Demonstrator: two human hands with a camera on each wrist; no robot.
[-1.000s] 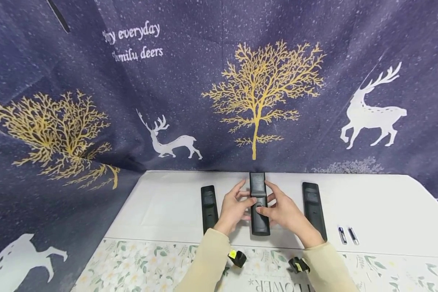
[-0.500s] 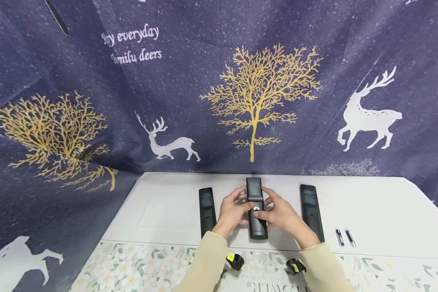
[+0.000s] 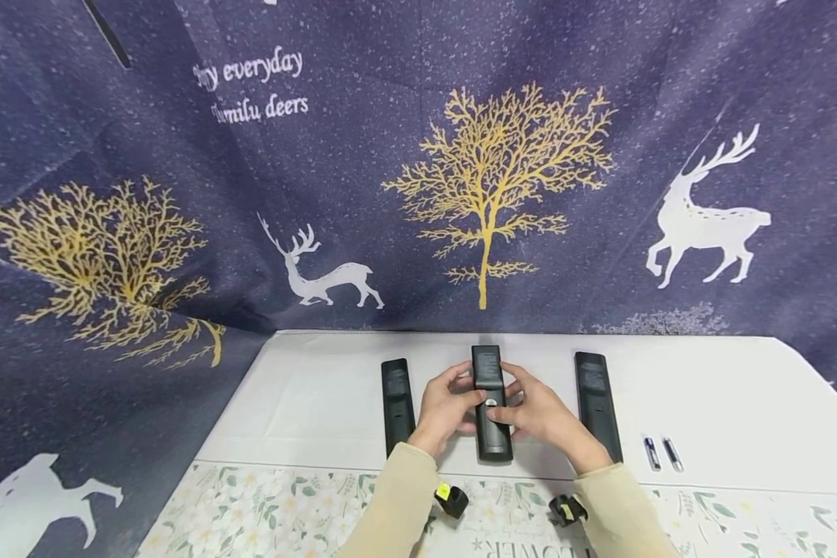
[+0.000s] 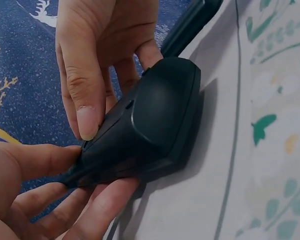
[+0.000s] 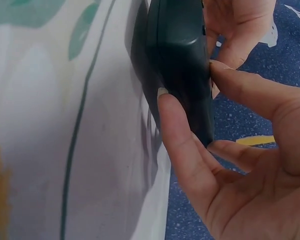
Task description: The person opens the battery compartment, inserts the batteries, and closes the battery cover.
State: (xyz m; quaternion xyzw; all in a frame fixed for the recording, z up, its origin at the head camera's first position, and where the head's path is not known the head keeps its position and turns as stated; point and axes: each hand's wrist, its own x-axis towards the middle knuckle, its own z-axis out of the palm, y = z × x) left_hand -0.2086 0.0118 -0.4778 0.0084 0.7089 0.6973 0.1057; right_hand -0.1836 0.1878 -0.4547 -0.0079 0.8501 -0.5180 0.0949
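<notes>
A black remote control [image 3: 494, 442] is held back side up above the white table top, its label area at the far end. My left hand [image 3: 448, 404] grips its left edge, thumb on the back and fingers underneath. From the other side my right hand [image 3: 540, 411] holds it the same way, with its thumb just below the left one. A small bright spot shows on the back between the thumbs; I cannot tell what it is. In the left wrist view the remote's rounded end [image 4: 165, 107] points at the camera. Fingers [image 5: 177, 130] support the casing in the right wrist view.
Similar black remotes lie left [image 3: 397, 403] and right [image 3: 597, 403] of the hands. Two small batteries, one dark [image 3: 652, 454] and one silver [image 3: 673, 455], lie further right. A flowered cloth [image 3: 251, 504] covers the near table edge; a dark blue curtain [image 3: 418, 194] hangs behind.
The remote has come slightly nearer the person with both hands still on it. A bright spot has appeared between the thumbs. The other remotes and the batteries stay put.
</notes>
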